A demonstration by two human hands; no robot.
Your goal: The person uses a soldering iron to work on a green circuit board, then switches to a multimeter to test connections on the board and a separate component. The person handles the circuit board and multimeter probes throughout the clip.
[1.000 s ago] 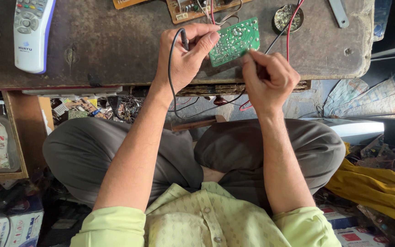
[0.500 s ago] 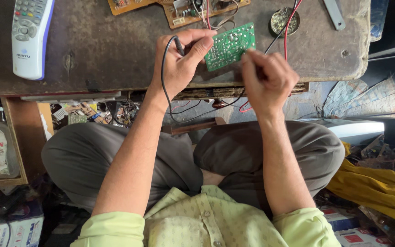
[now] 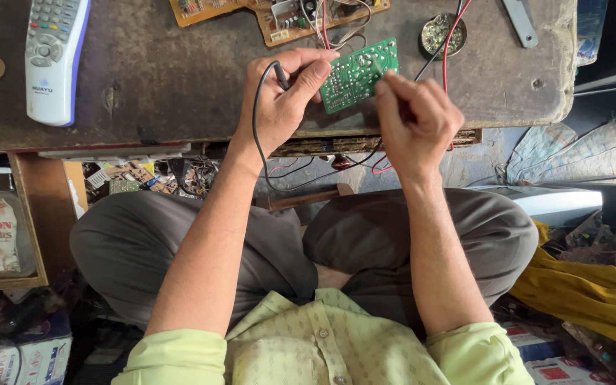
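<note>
Two hands work a green circuit board over the front of a worn bench.

The left hand pinches the board's left edge, fingers closed, a black probe and its black lead tucked in the same grip. The right hand is curled shut on a thin tool tip touching the board; the tool itself is mostly hidden. A small round tin holds grey scraps just behind. The bench edge lies near the wrists, with bare top between the hands and the remote control.

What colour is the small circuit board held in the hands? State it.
Green, dotted with silvery solder points; the circuit board shows in the head view.
</note>
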